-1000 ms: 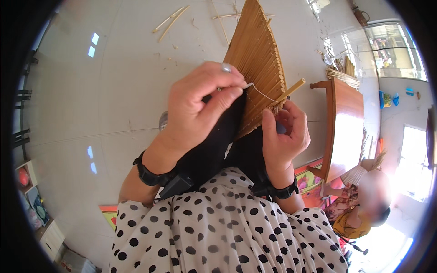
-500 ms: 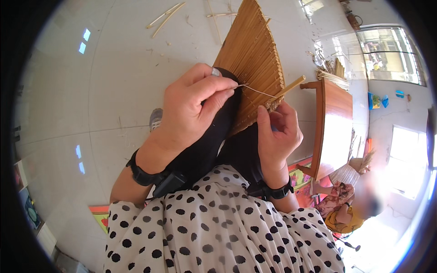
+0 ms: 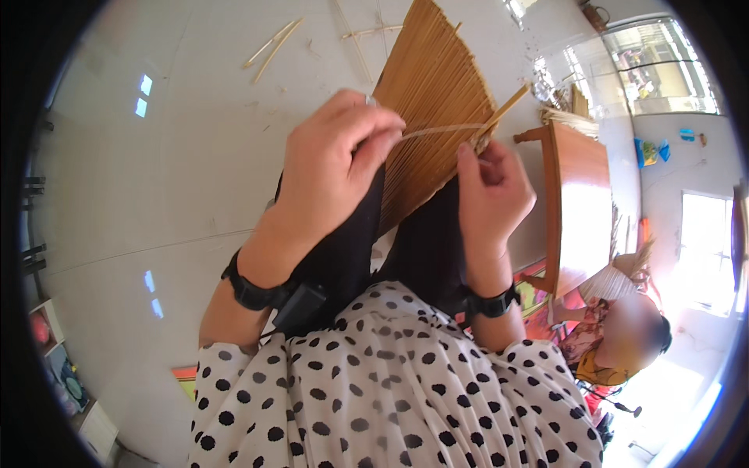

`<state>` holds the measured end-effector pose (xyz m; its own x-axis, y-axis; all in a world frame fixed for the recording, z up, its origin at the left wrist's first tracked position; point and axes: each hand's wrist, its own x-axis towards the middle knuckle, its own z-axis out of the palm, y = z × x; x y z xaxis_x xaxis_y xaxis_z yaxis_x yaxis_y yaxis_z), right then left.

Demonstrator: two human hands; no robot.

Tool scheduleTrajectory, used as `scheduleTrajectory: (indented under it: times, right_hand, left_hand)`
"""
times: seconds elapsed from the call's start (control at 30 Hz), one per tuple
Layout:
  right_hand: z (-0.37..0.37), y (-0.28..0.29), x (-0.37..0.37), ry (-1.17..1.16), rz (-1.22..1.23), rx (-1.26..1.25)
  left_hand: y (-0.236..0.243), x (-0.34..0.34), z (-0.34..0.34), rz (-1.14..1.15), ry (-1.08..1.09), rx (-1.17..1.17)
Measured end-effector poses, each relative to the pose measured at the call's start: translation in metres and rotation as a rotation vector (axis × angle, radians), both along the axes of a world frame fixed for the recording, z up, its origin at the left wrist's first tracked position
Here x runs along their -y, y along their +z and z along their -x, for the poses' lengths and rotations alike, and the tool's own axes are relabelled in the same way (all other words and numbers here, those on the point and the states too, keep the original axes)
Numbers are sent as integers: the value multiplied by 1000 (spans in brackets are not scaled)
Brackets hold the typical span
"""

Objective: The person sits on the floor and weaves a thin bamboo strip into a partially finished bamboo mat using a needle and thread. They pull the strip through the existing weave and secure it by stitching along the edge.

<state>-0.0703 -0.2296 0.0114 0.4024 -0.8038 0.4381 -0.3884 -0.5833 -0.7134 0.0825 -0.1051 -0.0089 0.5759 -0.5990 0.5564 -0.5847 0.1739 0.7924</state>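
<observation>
A tan panel of straw stalks [image 3: 437, 86], bound side by side, leans over my dark-trousered knees. My left hand [image 3: 324, 171], a ring on one finger, pinches a thin pale thread [image 3: 441, 129] between thumb and forefinger. That thread bows across the panel to its right edge, smeared by motion. There my right hand [image 3: 501, 207] is closed on the panel's lower right corner, thumb uppermost, its other fingers curled and partly hidden. From beside this grip a single thicker stalk [image 3: 511, 105] sticks out up and to the right.
Loose stalks [image 3: 275, 48] lie on the pale tiled floor [image 3: 179, 179]. At right stands a wooden table [image 3: 579, 187], with a stalk bundle [image 3: 573, 118] beyond it. A seated person [image 3: 597, 343] is at the lower right. A low shelf [image 3: 55, 343] stands at far left.
My right hand and the panel's corner have shifted up and right. The thread, thin and slightly slack before, now makes a blurred upward bow. Both hands keep their pinch.
</observation>
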Motion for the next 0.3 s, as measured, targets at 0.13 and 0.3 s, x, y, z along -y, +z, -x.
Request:
scheduleTrajectory:
  times: [0.13, 0.3]
  right_hand:
    - [-2, 4, 22, -38, 40, -25]
    - [-12, -1, 49, 10, -6, 37]
  left_hand:
    - [11, -3, -19, -103, 33, 93]
    - [29, -17, -27, -273, 7, 126]
